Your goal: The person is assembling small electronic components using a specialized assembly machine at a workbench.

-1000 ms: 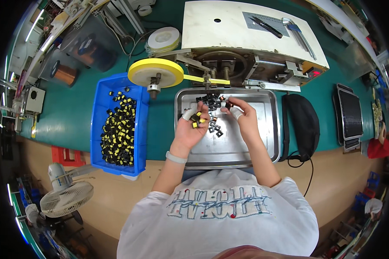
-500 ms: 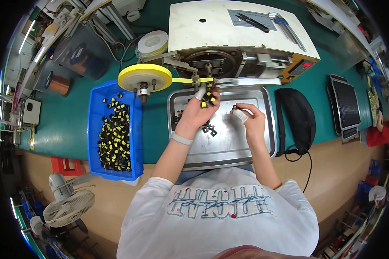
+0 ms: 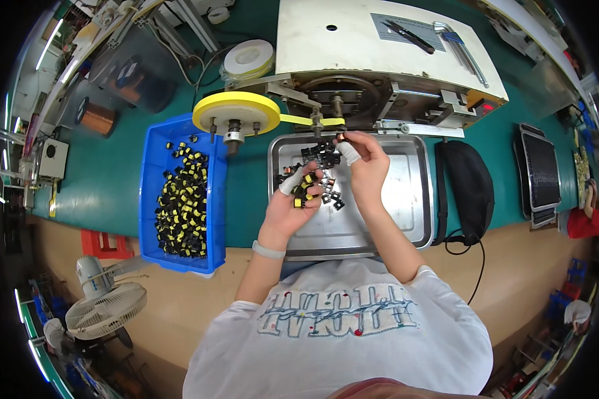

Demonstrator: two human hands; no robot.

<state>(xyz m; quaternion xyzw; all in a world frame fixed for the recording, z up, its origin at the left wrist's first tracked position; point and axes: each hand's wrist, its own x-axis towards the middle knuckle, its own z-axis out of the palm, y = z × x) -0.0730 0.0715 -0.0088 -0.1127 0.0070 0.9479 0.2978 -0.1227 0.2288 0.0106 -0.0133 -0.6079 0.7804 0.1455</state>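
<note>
My right hand (image 3: pixel 369 171) pinches a small copper-wound bobbin (image 3: pixel 341 137) between thumb and fingers, close to the spindle (image 3: pixel 337 106) of the white taping machine (image 3: pixel 359 53). Yellow tape (image 3: pixel 299 120) runs from a large tape roll (image 3: pixel 246 106) to the spot just beside that bobbin. Several black bobbins wrapped in yellow tape (image 3: pixel 304 193) lie in my left hand (image 3: pixel 286 214), its fingers curled around them. Both hands wear white finger covers. Under them, a metal tray (image 3: pixel 399 219) holds a pile of black bobbins (image 3: pixel 325 155), partly hidden by my left hand.
On the left stands a blue bin (image 3: pixel 217 199) full of yellow-taped bobbins. A black pouch (image 3: pixel 469 193) lies right of the tray. Cutters (image 3: pixel 409 36) and hex keys (image 3: pixel 459 50) rest on the machine. Dark trays (image 3: pixel 538 169) are stacked far right; a fan (image 3: pixel 106 309) stands at lower left.
My left hand has drawn back from the spindle toward me, holding the taped bobbins. My right hand has moved forward and left, bringing its bobbin to the spindle.
</note>
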